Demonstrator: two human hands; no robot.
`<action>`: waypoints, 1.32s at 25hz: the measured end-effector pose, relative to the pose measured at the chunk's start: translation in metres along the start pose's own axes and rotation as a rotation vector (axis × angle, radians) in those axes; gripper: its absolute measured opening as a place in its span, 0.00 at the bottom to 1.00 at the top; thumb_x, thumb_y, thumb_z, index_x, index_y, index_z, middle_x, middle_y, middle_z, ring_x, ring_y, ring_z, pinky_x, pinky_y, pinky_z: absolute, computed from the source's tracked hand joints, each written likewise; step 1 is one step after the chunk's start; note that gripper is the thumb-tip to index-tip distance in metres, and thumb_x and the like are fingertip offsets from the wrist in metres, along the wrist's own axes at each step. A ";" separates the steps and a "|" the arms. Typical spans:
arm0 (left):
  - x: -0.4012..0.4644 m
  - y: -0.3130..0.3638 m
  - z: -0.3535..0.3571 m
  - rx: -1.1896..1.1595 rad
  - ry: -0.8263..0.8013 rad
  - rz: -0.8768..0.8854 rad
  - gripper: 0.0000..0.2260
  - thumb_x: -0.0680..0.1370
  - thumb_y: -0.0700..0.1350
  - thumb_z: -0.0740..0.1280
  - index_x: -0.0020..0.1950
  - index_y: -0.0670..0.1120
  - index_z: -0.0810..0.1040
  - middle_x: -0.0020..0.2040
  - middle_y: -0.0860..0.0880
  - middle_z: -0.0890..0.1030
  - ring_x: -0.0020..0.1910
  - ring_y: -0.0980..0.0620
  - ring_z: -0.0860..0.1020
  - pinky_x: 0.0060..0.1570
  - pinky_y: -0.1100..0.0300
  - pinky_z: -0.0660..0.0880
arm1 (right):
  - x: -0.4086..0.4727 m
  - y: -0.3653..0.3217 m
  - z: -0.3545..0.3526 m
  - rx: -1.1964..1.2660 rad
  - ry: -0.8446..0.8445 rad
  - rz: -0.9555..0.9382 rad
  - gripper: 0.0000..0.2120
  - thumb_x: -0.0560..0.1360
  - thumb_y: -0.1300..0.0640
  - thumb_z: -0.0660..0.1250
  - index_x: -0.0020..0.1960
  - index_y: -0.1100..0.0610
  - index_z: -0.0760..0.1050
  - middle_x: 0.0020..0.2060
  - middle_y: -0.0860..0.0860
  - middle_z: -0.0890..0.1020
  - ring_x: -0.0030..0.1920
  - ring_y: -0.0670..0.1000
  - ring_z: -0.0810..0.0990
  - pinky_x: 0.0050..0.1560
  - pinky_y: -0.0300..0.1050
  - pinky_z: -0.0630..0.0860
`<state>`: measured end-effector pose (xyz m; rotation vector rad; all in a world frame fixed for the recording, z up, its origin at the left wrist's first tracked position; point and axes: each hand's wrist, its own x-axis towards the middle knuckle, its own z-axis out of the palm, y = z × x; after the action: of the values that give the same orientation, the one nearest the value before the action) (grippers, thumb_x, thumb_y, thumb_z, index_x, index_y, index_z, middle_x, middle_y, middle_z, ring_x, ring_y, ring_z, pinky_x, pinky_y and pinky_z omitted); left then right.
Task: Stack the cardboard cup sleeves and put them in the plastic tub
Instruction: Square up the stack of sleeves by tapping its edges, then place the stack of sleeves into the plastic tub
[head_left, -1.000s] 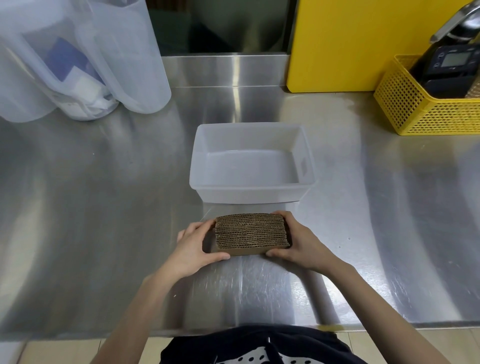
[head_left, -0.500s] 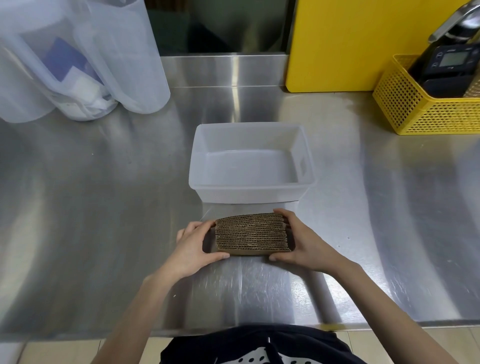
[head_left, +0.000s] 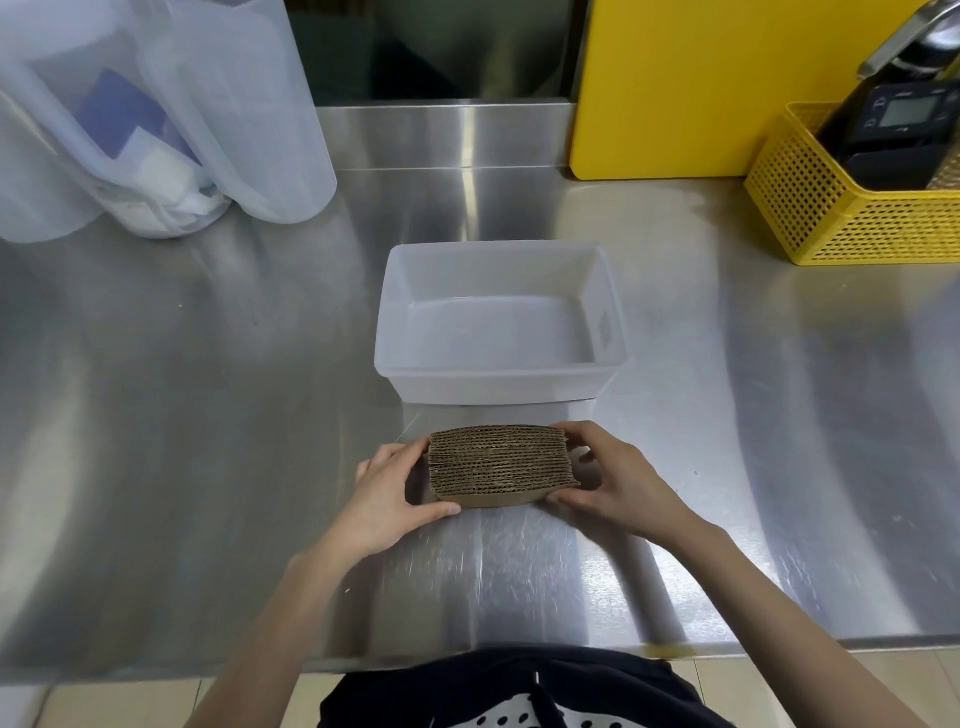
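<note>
Corrugated cardboard cup sleeves stacked on steel counter, clamped between left hand and right hand, plastic tub at 12 o'clock.

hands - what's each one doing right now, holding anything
Left hand: closed on the left end of the brown corrugated cardboard sleeve stack.
Right hand: closed on the stack's right end.

Sleeve stack before tub (basket far right).
</note>
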<state>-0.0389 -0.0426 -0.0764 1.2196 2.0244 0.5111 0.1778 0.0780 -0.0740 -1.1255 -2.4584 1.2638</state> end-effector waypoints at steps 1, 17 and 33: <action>0.000 0.000 0.000 0.000 0.005 0.006 0.33 0.67 0.52 0.72 0.69 0.55 0.61 0.64 0.45 0.68 0.67 0.44 0.61 0.68 0.52 0.58 | 0.000 0.000 0.000 -0.006 0.000 0.003 0.30 0.65 0.57 0.75 0.63 0.55 0.68 0.52 0.44 0.76 0.51 0.44 0.75 0.47 0.19 0.65; 0.006 0.036 -0.078 -0.410 -0.008 0.242 0.30 0.57 0.67 0.70 0.54 0.56 0.74 0.40 0.74 0.80 0.45 0.73 0.77 0.46 0.80 0.70 | 0.018 -0.048 -0.048 0.387 -0.070 0.077 0.20 0.67 0.59 0.74 0.56 0.54 0.71 0.51 0.55 0.80 0.49 0.52 0.80 0.54 0.43 0.76; 0.133 0.098 -0.153 0.069 -0.124 0.069 0.12 0.73 0.54 0.60 0.40 0.47 0.75 0.41 0.52 0.75 0.44 0.53 0.73 0.43 0.62 0.68 | 0.118 -0.082 -0.060 0.133 -0.226 0.282 0.25 0.69 0.40 0.64 0.57 0.58 0.68 0.51 0.53 0.82 0.54 0.53 0.78 0.59 0.53 0.74</action>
<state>-0.1340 0.1248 0.0405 1.3336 1.9148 0.3911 0.0761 0.1670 0.0033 -1.4001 -2.3819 1.6938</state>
